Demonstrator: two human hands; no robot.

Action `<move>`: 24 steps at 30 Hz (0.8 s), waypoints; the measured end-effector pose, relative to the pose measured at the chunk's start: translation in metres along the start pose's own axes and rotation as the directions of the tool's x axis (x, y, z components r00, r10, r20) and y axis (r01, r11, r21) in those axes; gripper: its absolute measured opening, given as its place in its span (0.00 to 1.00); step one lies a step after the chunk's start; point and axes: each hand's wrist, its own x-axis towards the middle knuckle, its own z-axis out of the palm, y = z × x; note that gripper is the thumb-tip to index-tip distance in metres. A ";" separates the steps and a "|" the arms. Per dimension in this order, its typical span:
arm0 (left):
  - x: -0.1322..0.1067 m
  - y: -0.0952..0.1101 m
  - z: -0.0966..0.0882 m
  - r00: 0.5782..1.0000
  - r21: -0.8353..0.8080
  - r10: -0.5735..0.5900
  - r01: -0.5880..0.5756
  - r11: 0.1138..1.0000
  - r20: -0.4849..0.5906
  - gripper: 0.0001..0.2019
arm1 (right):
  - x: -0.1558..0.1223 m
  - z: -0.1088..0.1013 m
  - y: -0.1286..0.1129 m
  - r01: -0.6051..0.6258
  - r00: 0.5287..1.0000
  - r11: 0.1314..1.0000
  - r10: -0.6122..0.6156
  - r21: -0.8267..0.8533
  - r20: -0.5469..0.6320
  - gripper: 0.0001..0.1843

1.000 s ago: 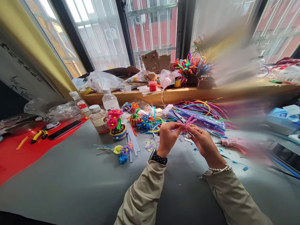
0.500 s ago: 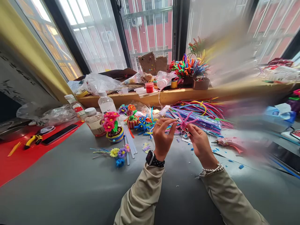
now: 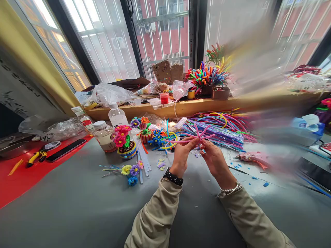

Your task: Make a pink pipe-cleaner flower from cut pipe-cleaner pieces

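Observation:
A pink pipe-cleaner piece (image 3: 197,131) with several arms fanning out from its centre is held up between my hands, above the grey table. My left hand (image 3: 182,155) pinches it near the centre with thumb and forefinger. From the other side my right hand (image 3: 213,158) is closed on it, with a metal ring partly showing at the fingers. Behind the hands lies a pile of coloured pipe cleaners (image 3: 227,120), some in a clear purple-blue packet (image 3: 219,135). Left of my left hand are small blue pipe-cleaner flowers (image 3: 157,137).
A flower pot (image 3: 126,151) with pink blooms stands left, beside bottles (image 3: 103,136) and clear glue sticks (image 3: 143,156). Loose flowers (image 3: 133,170) lie in front. A glue gun (image 3: 249,156) and blue scraps lie right. Pliers (image 3: 36,158) and a phone (image 3: 66,150) rest on red sheeting.
My left hand has closed in from slightly apart and now pinches the pink piece near its centre. A long pink arm now stretches to the left. My right hand keeps its hold.

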 end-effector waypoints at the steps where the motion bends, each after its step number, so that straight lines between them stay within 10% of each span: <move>1: 0.000 0.001 0.000 1.000 -0.024 -0.021 0.021 0.999 -0.018 0.07 | 0.000 0.000 -0.001 0.022 0.999 1.000 -0.022 -0.018 0.024 0.08; 24: -0.004 0.000 -0.001 0.971 -0.128 -0.224 0.233 0.964 0.077 0.06 | 0.005 -0.010 -0.009 0.439 0.898 0.867 -0.431 -0.236 0.088 0.08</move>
